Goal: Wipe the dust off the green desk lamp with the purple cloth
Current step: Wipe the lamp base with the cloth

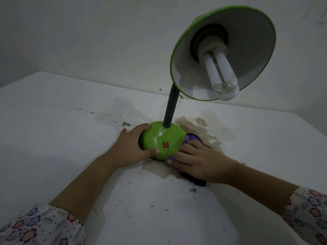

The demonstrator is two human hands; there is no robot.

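We find the green desk lamp (162, 138) standing on the stained tabletop (53, 138). The left hand (131, 145) grasps its base; the right hand (196, 161) presses the purple cloth (192, 138) against the base's right edge. Pale dust remains on top; neck and shade appear untouched.

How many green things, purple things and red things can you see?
Green: 1, the desk lamp
Purple: 1, the cloth under the right hand
Red: 1, the switch on the lamp's base
Total: 3
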